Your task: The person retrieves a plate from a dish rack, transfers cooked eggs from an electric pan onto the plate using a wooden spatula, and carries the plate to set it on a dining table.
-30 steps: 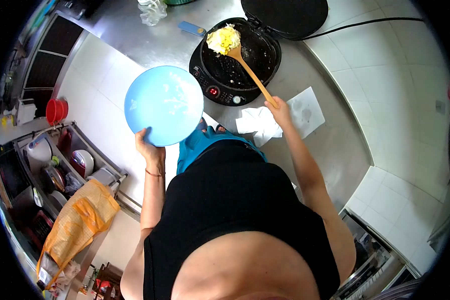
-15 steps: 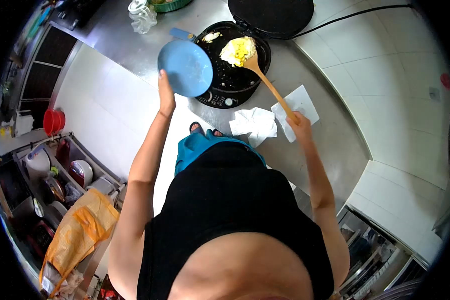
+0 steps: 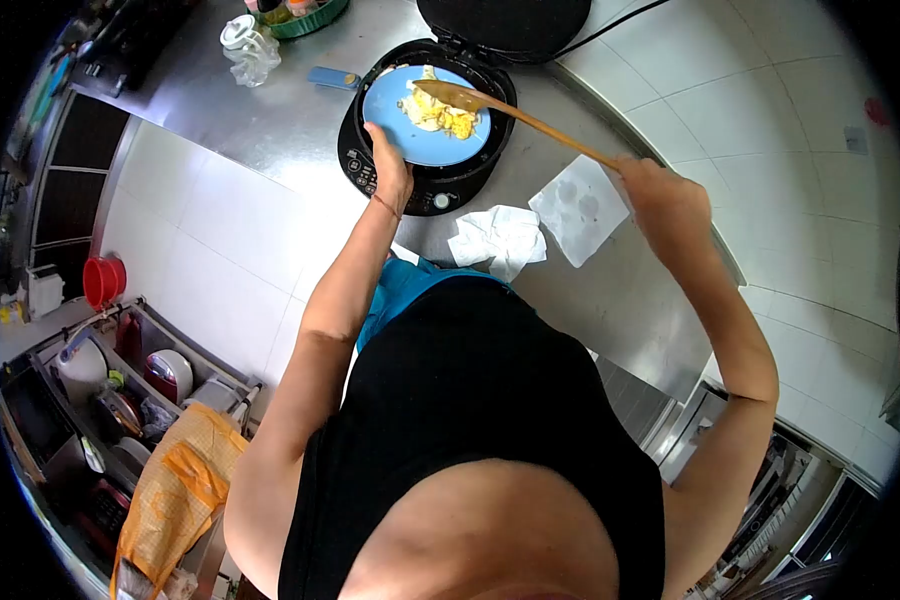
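Observation:
My left hand [image 3: 391, 168] grips the near left rim of a blue plate [image 3: 393, 132], which is held over the round black electric griddle [image 3: 490, 150]. Cooked egg [image 3: 435, 115], yellow and white, lies on the plate. In my right hand [image 3: 665, 200] is the long handle of a wooden spatula [image 3: 530, 122]. Its blade is tilted and rests at the egg. The plate hides much of the griddle's cooking surface.
The griddle's lid [image 3: 505, 25] stands open at the back, with a black cord [image 3: 615, 30] along the wall. A crumpled tissue [image 3: 500, 238] and a flat white sheet [image 3: 580, 210] lie on the steel counter [image 3: 610, 310]. A blue-handled tool [image 3: 332, 77] lies left of the griddle.
The plate has moved right, from beside the griddle to above it. The egg has gone from the spatula onto the plate, and the spatula has turned over. My right hand has shifted right.

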Tool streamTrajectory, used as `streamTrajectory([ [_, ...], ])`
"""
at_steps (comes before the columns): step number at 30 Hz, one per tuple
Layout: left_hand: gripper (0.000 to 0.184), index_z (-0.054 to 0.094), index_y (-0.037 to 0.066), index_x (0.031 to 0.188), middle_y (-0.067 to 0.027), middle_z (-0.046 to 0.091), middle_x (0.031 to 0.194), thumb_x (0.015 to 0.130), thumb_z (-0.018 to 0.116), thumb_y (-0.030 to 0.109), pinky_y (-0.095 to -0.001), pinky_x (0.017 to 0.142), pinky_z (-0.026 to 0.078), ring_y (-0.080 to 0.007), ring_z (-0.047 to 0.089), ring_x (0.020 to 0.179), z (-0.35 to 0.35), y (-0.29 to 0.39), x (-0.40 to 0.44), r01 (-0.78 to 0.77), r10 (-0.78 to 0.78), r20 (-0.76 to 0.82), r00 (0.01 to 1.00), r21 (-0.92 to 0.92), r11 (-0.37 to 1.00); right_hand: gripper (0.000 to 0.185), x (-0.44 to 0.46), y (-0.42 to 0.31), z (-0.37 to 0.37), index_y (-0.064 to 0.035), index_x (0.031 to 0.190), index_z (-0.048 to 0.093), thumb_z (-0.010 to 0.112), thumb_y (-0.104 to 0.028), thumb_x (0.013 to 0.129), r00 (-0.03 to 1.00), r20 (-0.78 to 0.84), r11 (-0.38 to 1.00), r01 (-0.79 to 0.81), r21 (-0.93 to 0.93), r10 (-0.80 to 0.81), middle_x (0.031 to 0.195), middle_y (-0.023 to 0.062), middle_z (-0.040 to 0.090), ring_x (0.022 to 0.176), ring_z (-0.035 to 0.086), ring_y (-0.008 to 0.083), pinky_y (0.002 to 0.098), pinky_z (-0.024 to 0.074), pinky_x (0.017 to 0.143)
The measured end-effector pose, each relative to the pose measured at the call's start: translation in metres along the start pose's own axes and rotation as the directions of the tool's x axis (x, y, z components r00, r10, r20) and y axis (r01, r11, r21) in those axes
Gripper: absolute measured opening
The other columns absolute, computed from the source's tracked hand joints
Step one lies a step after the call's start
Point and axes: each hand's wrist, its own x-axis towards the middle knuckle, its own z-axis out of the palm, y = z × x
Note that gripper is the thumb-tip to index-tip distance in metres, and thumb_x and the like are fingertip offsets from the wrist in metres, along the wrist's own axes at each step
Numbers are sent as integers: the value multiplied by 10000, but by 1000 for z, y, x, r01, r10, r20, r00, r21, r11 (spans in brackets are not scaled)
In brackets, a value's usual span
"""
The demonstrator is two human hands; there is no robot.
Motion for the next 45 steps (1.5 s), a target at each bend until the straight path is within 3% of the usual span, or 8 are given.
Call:
streamTrajectory([
  [9,668,247,70,1305,-98,325,1308,858,258,566,-382,989,283,-255,329,1196,-18,15,-25,-46,48,25,999,-70,997,218,-10,30,-21,-154,970,567,591,-183,756,983,-103,983,-137,122,150,722,29,565,584,554,208,307,436,507],
  [15,726,193,47,1319,-125,307,1309,843,270,589,-374,976,307,-266,331,1191,-19,38,-45,-37,37,37,999,-5,999,177,2,17,-10,-141,919,588,602,-184,748,967,-239,972,-27,232,84,665,20,527,559,536,181,289,418,487],
  [18,727,203,41,1316,-124,315,1304,843,271,590,-369,978,302,-260,332,1190,-10,45,-51,-40,39,23,999,8,999,168,7,12,-7,-147,906,593,607,-179,742,964,-265,992,28,124,5,627,26,489,539,520,177,283,415,483],
  [30,726,250,17,1298,-135,340,1292,843,300,581,-357,975,295,-255,347,1178,-44,35,-52,-43,42,-34,999,-6,999,170,28,32,0,-135,927,576,565,-202,772,967,-226,971,-64,232,118,670,47,545,581,543,217,332,421,508],
  [35,708,287,24,1276,-127,381,1255,839,320,580,-380,955,323,-262,376,1153,-45,28,-51,42,-44,-144,989,-19,999,167,120,47,56,-117,920,579,487,-145,785,998,64,1000,16,-6,-16,707,102,590,652,585,271,376,448,547],
  [41,703,289,28,1277,-133,381,1251,844,301,582,-387,953,328,-268,382,1150,-45,16,-46,54,-53,-219,974,1,999,112,234,28,80,-28,749,601,524,-79,686,936,-82,937,335,-100,-343,712,143,605,680,596,294,416,463,579],
  [43,700,290,31,1279,-132,383,1250,845,297,581,-385,952,329,-267,381,1151,-47,11,-44,35,-35,-229,973,-1,999,80,266,8,73,-59,703,608,541,-97,681,946,-66,940,306,-154,-318,664,102,602,660,599,244,363,447,549],
  [45,698,291,34,1279,-129,386,1248,845,296,581,-380,950,331,-266,380,1152,-58,3,-39,-2,5,-235,972,14,1000,311,296,-13,70,-18,807,666,490,-274,796,913,77,866,405,-293,-401,790,138,640,753,624,247,327,471,632],
])
